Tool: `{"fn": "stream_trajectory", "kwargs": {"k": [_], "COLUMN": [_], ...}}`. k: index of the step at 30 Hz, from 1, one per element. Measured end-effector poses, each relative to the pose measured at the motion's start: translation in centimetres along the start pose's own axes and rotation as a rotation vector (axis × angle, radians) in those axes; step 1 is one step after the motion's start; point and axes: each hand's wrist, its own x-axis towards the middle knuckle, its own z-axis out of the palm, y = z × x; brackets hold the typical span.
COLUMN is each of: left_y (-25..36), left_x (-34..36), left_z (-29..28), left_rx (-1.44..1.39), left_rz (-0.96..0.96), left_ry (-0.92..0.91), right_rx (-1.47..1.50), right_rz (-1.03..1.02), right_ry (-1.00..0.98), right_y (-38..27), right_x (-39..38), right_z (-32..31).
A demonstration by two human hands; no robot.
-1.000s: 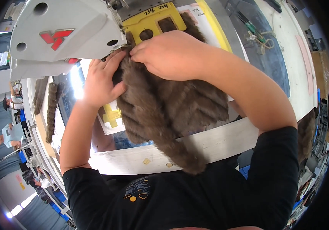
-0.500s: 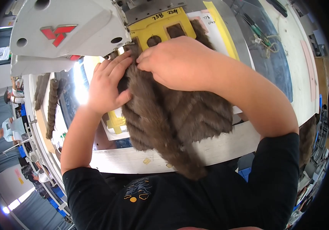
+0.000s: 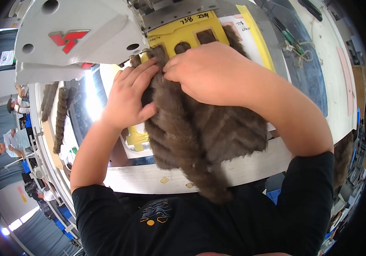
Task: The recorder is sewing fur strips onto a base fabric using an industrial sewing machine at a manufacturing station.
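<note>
A long brown fur strip (image 3: pixel 176 123) runs from the sewing machine (image 3: pixel 78 38) toward my body, lying over a wider brown fur piece (image 3: pixel 234 132). Flat on the left side of the fur rests my left hand (image 3: pixel 129 94), fingers stretched toward the machine and thumb apart. My right hand (image 3: pixel 206 72) is closed, its fingertips pinching the fur strip close to the left fingertips. Under the right hand and beyond it lies a yellow template (image 3: pixel 187 27) with cut-out windows where brown fur shows. The needle area is hidden behind the machine head.
Narrow fur strips (image 3: pixel 61 119) lie at the left side of the table. Green-handled tools (image 3: pixel 292 40) and a tangle of string (image 3: pixel 304 55) sit at the far right. The white table edge (image 3: pixel 136 177) runs before me. Other people (image 3: pixel 14 143) are off to the left.
Both hands, the fur and the yellow template have slid slightly to the right relative to the machine. The whole view has also shifted a little. My grip looks the same.
</note>
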Motion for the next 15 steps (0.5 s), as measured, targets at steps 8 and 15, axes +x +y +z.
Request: {"fn": "stream_trajectory", "kwargs": {"k": [8, 15], "left_y": [-0.4, 0.4], "left_x": [-0.6, -1.4], "left_z": [-0.2, -0.5], "left_rx": [0.004, 0.044], "left_rz": [-0.043, -0.050], "left_ry": [0.010, 0.041], "right_rx": [0.024, 0.116], "right_rz": [-0.012, -0.021], "right_ry": [0.012, 0.037], "right_y": [-0.3, -0.6], "right_x": [0.4, 0.2], "right_z": [0.1, 0.0]}}
